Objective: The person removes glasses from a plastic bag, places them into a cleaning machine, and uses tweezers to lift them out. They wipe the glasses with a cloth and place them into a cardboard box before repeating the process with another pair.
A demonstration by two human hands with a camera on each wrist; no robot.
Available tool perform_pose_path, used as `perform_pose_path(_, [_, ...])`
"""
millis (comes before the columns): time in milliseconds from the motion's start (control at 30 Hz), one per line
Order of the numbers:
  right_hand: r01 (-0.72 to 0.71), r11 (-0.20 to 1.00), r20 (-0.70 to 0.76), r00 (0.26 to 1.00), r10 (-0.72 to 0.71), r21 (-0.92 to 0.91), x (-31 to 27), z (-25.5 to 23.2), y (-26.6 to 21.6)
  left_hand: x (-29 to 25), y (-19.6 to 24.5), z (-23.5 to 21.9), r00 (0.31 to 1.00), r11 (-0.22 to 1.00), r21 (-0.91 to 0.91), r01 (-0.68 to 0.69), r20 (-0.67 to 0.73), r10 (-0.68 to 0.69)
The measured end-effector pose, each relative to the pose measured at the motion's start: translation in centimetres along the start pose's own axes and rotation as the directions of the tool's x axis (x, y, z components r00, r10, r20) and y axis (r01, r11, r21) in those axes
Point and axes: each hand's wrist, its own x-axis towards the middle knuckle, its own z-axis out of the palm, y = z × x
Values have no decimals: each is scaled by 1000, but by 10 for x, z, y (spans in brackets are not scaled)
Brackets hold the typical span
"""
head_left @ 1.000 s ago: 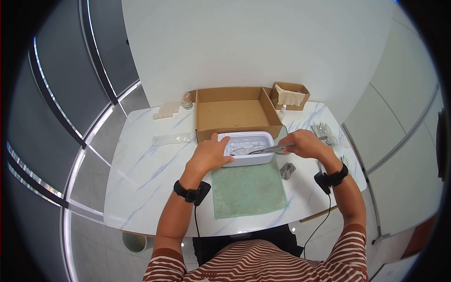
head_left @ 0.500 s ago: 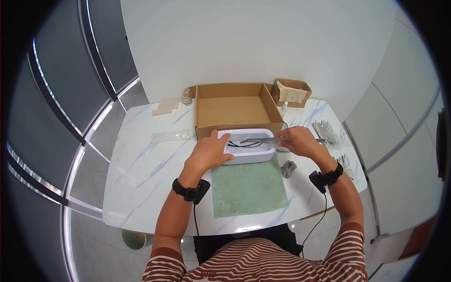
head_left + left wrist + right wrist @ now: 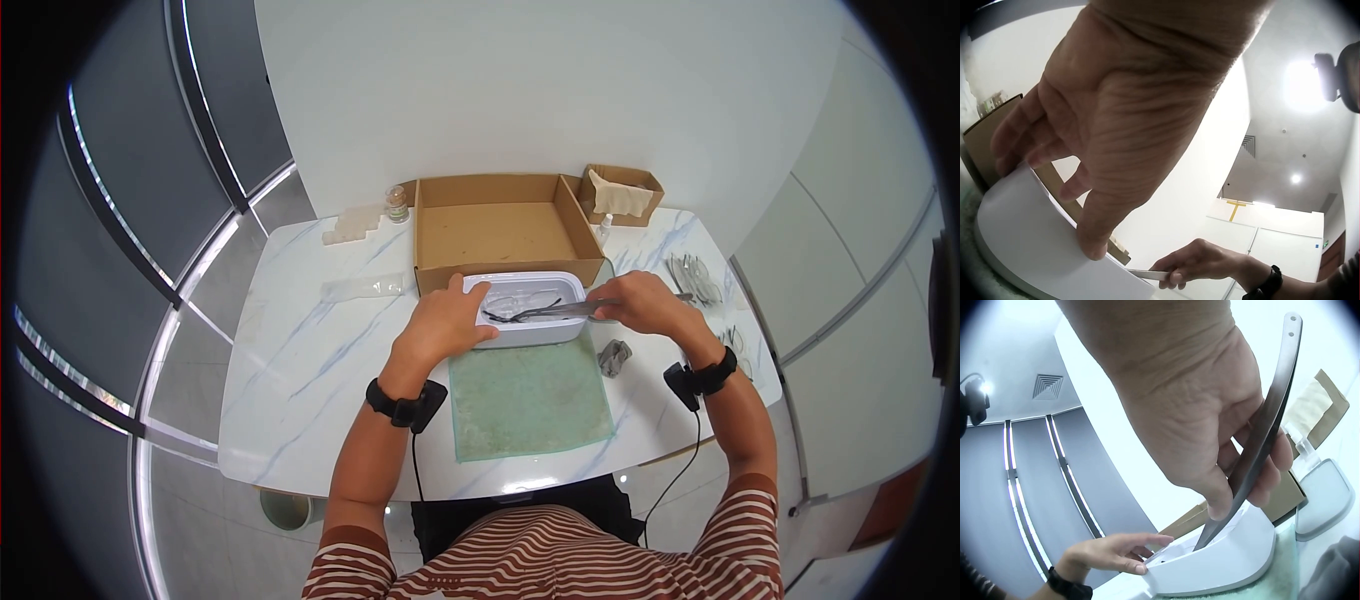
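Observation:
A white oblong tub point(image 3: 536, 338) stands at the back edge of the green cloth point(image 3: 531, 410). My left hand point(image 3: 445, 320) grips its left end, thumb at the front rim and fingers over the back. My right hand point(image 3: 645, 302) pinches long metal tweezers point(image 3: 1262, 442) between thumb and fingers, and they slant down over the tub's right rim. Inside the tub lies a pair of glasses point(image 3: 508, 317) with dark arms and clear lenses. The tweezer tips overlap the dark arm in the head view.
Behind the tub stands a large open cardboard box point(image 3: 490, 232), with a smaller box point(image 3: 640, 208) at its right. A crumpled grey cloth point(image 3: 614, 358) lies right of the green one. More glasses point(image 3: 694, 280) rest at the table's right side. A jar point(image 3: 397, 205) stands back left.
The tweezers first lifted the glasses higher in the tub, then lowered them, and the glasses have turned so their lenses now show. The left hand has stayed on the tub.

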Motion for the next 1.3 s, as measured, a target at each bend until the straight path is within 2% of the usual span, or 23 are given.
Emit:
perform_pose_path(300, [7, 1000, 37, 999, -7, -10, -6, -16, -3, 0, -1, 1, 1000, 1000, -8, -17, -11, 17])
perform_pose_path(400, [-35, 999, 9, 999, 35, -9, -6, -13, -6, -1, -1, 0, 1000, 1000, -11, -17, -8, 17])
perform_pose_path(467, [-65, 994, -78, 995, 58, -86, -6, -10, -7, -1, -1, 0, 1000, 1000, -11, -9, -2, 9])
perform_pose_path(700, [-72, 995, -107, 992, 64, -76, -5, -18, -10, -1, 0, 0, 1000, 1000, -6, -12, -1, 12])
perform_pose_path(767, [-15, 998, -134, 991, 6, -62, -6, -18, -6, -1, -1, 1, 1000, 1000, -3, -8, -1, 8])
perform_pose_path(900, [2, 999, -111, 994, -7, -43, -8, -30, -2, -1, -2, 2, 1000, 1000, -13, -17, -18, 17])
perform_pose_path(967, [-12, 998, -31, 999, 10, -57, -8, -36, -1, -1, -1, 1, 1000, 1000, -15, -17, -19, 17])
perform_pose_path(1100, [-30, 997, 9, 999, 31, -67, -6, -39, 1, -3, 1, -2, 1000, 1000, -12, -10, -6, 10])
perform_pose_path(1167, [-95, 993, 40, 994, 98, -65, -4, -35, -5, -3, 2, -3, 1000, 1000, -12, -10, -4, 10])
perform_pose_path(1300, [-68, 995, -45, 997, 65, -78, 1, -16, -1, -2, -2, 2, 999, 999, -1, -33, -25, 33])
